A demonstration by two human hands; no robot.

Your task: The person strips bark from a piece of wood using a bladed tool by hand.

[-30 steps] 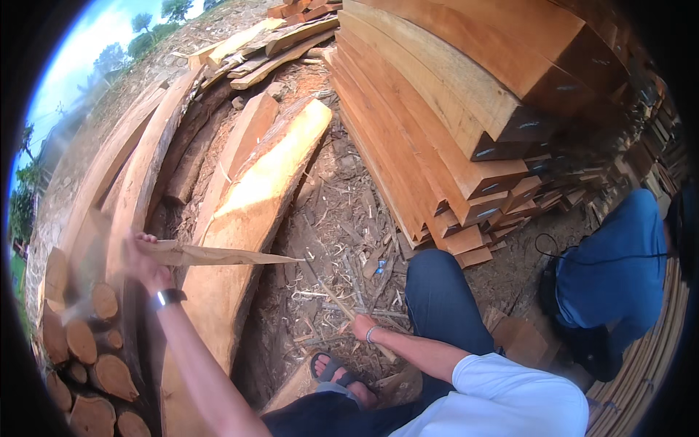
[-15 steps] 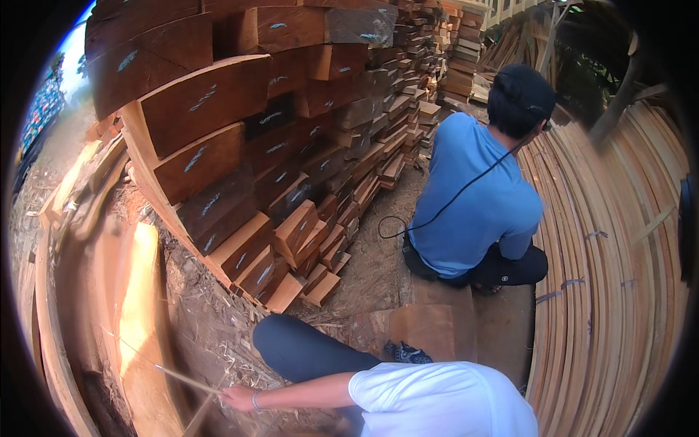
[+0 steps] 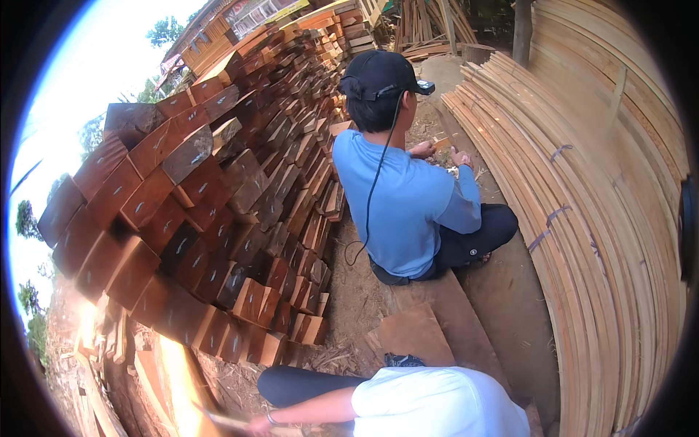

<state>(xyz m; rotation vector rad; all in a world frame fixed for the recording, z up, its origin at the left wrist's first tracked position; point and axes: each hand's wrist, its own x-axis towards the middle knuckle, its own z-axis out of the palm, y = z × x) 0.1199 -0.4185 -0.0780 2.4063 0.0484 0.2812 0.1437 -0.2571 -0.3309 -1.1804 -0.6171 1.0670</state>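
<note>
At the lower edge, my left hand (image 3: 258, 424) is closed around a thin, pale wooden stick (image 3: 226, 420), which points left. The hand is partly cut off by the frame and blurred, so its fingers do not show clearly. A band circles that wrist. Beyond the stick's tip lies a long, sunlit plank (image 3: 180, 375). My bent knee (image 3: 309, 386), in dark trousers, is just above my forearm. My right hand does not show.
Ahead, a person in a blue shirt (image 3: 408, 197) sits on boards, both hands around a piece of wood. Stacked brown timber blocks (image 3: 182, 247) rise on the left. Bundled long strips (image 3: 561, 211) lie along the right. Wood shavings (image 3: 324, 357) cover the ground between.
The view has tilted up and shifted, showing more sky and the co-worker's hands. My left hand with the stick now sits lower in the picture and further right.
</note>
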